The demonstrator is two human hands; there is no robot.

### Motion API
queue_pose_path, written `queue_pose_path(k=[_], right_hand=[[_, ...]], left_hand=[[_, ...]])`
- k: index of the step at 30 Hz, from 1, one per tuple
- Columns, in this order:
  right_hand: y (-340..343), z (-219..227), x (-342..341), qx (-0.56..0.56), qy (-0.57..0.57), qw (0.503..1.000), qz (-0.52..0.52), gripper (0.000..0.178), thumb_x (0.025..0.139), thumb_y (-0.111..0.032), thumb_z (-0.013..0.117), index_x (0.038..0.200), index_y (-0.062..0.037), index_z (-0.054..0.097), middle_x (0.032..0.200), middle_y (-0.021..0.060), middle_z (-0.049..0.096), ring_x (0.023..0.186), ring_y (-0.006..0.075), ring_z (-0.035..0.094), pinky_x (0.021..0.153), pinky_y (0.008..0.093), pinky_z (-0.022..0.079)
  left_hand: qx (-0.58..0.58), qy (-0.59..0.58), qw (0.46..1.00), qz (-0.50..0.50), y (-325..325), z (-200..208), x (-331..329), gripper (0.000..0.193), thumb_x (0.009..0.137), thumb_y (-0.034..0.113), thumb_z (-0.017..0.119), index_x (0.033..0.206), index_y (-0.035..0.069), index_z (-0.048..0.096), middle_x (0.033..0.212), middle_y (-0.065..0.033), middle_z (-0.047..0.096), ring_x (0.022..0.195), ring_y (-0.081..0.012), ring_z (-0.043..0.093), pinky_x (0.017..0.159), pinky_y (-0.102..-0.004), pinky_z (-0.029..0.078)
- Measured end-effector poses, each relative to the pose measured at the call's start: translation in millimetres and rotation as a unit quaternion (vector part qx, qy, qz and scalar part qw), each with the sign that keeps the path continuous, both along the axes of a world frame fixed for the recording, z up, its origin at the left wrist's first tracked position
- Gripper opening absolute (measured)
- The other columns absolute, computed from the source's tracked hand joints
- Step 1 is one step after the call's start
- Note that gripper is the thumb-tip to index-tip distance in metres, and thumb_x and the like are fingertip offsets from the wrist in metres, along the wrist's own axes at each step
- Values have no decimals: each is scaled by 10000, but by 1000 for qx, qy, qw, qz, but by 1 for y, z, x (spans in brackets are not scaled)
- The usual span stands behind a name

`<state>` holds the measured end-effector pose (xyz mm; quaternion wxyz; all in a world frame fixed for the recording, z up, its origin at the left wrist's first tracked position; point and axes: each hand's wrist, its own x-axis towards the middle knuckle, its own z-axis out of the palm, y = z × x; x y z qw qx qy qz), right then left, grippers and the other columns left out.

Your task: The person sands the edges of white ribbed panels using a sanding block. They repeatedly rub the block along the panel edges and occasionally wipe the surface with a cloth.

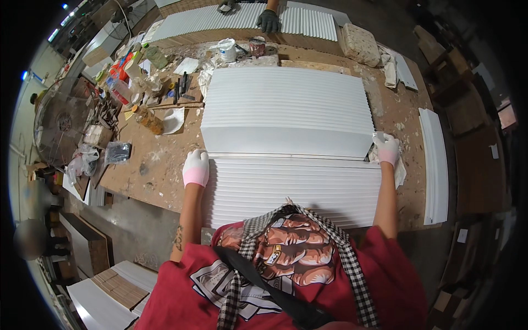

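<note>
Two rows of white boards stacked in overlapping strips lie on the workbench, a far row (286, 93) and a near row (291, 190). At the front of the far row, one white board (286, 142) shows a wider face and leans at a tilt. My left hand (196, 168), in a white glove with a pink cuff, is closed at this board's left front corner; its fingertips are partly hidden. My right hand (386, 147), gloved the same way, grips the board's right end, thumb and fingers together. A crumpled white cloth (400, 168) lies beside my right wrist.
Bottles, including an amber jar (147, 120), and dark tools (181, 88) crowd the bench's left side. A white tub (226, 50) and foam block (360, 47) stand farther back. Long white strips (434, 165) lie right. Across the bench, another person's dark-gloved hand (269, 21) rests on boards.
</note>
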<state>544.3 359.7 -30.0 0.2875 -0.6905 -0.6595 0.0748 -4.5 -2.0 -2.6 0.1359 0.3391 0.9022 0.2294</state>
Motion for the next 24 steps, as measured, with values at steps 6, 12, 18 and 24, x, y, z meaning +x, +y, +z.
queue_pose_path(k=[6,12,18,24], right_hand=[[24,-34,36,-34,49,998,-12,559,724,-426,881,1112,-44,755,1118,210,660,1032,369,651,923,444,518],[22,-30,30,-3,-20,999,-37,540,758,-434,862,1102,-31,761,1101,206,701,1047,365,675,913,444,528],[-21,20,-6,-51,324,943,54,407,883,-210,817,1196,21,696,919,93,718,735,127,663,682,244,520],[-84,12,-98,-168,458,860,151,299,944,-187,761,1184,-23,689,913,2,701,723,56,615,658,190,468]], left_hand=[[16,9,1000,-4,-1,-3,-3,414,1006,320,425,1127,59,723,1167,-240,667,1107,-411,637,996,-487,492],[10,37,999,6,1,-3,1,397,987,327,462,1096,59,734,1116,-245,687,1070,-414,655,975,-502,502],[179,168,969,7,1,11,14,257,910,196,634,1124,89,725,1177,-182,685,1119,-372,631,993,-485,493],[176,166,952,-187,49,19,56,370,874,200,670,1237,129,695,1355,-176,618,1259,-362,557,1084,-483,428]])
